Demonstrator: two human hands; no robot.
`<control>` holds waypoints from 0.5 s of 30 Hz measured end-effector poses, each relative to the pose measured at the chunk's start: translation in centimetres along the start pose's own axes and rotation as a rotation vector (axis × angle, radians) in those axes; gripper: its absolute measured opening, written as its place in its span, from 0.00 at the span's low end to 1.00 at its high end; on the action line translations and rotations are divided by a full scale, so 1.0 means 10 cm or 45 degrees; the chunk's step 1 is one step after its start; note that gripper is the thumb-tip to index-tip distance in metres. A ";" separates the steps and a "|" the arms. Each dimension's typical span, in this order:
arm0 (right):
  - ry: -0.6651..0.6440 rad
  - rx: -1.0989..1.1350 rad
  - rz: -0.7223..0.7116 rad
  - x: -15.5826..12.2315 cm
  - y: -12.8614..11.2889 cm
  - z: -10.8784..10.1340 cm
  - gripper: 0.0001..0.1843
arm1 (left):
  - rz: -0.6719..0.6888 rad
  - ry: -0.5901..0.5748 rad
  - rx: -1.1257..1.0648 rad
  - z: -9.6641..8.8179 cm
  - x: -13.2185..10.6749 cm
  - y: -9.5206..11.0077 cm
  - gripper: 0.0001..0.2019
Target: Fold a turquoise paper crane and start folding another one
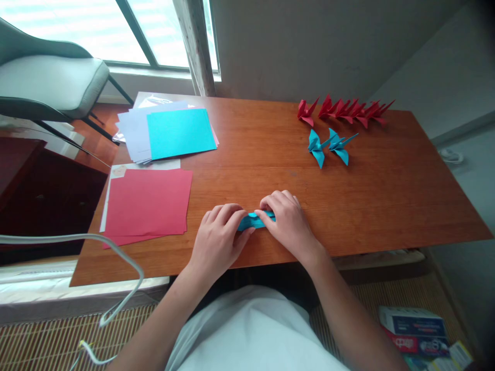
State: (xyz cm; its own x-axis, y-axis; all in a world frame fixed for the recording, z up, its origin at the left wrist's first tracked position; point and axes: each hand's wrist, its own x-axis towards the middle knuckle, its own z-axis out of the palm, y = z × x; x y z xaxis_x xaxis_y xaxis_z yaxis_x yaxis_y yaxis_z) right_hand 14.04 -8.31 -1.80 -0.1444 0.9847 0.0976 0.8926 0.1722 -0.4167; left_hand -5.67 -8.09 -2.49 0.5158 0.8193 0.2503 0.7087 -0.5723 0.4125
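Note:
A small folded piece of turquoise paper (pixel 253 220) lies on the wooden table (pixel 386 196) near its front edge. My left hand (pixel 218 237) presses on its left end with fingers curled together. From the right, my right hand (pixel 286 219) pinches the other end between fingertips. Most of the paper is hidden under my fingers. Two finished turquoise paper cranes (pixel 328 146) stand further back on the right. Behind them is a row of several red paper cranes (pixel 348 110).
A stack of red sheets (pixel 149 203) lies at the left front. A turquoise sheet (pixel 180 132) tops a pile of pale sheets behind it. A grey chair (pixel 50 77) stands at far left, a white cable (pixel 116 257) hangs off the table's left, and boxes (pixel 417 330) lie on the floor.

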 end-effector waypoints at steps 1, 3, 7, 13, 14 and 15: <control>-0.006 0.015 -0.003 -0.01 0.00 0.00 0.09 | 0.021 -0.019 0.023 0.01 0.01 0.00 0.11; -0.010 0.049 -0.010 -0.04 0.01 -0.01 0.10 | 0.054 -0.047 0.049 0.02 0.03 0.01 0.10; 0.006 0.139 -0.011 -0.07 0.01 -0.04 0.11 | 0.073 -0.070 0.022 0.03 0.04 0.00 0.10; -0.079 0.341 0.108 -0.11 -0.04 -0.08 0.07 | 0.099 -0.040 -0.021 0.04 0.03 -0.02 0.13; -0.092 0.359 0.125 -0.12 -0.05 -0.09 0.06 | 0.101 -0.028 -0.016 0.05 0.03 -0.02 0.13; -0.104 0.367 0.134 -0.12 -0.06 -0.09 0.05 | 0.101 -0.014 -0.013 0.05 0.03 -0.03 0.14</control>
State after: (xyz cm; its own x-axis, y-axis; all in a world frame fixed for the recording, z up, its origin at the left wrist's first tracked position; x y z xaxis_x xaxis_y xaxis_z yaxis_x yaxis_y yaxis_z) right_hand 14.07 -9.67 -0.85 -0.1015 0.9944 -0.0277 0.7484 0.0580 -0.6608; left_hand -5.45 -7.70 -3.01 0.5754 0.7711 0.2728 0.6606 -0.6348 0.4008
